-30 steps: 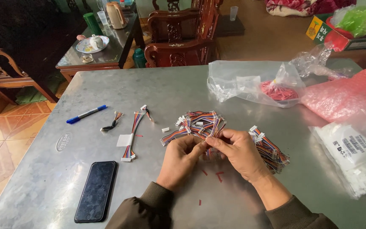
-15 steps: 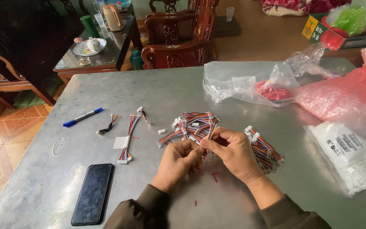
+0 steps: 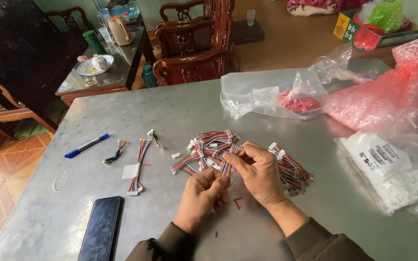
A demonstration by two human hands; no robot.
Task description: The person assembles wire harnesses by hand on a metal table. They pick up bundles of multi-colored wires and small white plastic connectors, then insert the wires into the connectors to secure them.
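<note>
While both hands meet near the middle of the grey metal table (image 3: pixel 180 106), toward its near edge, the left hand (image 3: pixel 201 195) is curled almost into a fist, its fingertips pinched on the lower end of a short multicoloured wire harness (image 3: pixel 226 166). The right hand (image 3: pixel 259 171) has thumb and forefinger closed on the upper part of the same harness, the other fingers loosely bent. Just beyond the hands lies a loose pile of similar harnesses (image 3: pixel 208 147) with white plugs, and a second pile (image 3: pixel 289 169) sits just right of the right hand, partly hidden by it; the harnesses in each are too tangled to count. Left of the piles, 1 long harness (image 3: pixel 138 166) with a white tag lies alone, with 2 shorter wire pieces beside it and 1 blue pen (image 3: pixel 86 145) farther toward the left edge. 1 dark phone (image 3: pixel 101 228) rests face up at the near left corner. A few small red scraps (image 3: pixel 237 203) lie on the table between the wrists. Toward the far edge sits 1 clear bag (image 3: pixel 267 94) with red pieces inside, and along the right edge 1 pink bubble-wrap bag (image 3: pixel 388 92) and 1 clear bag of white parts (image 3: pixel 393 169). Nothing lies between the hands and the piles.
</note>
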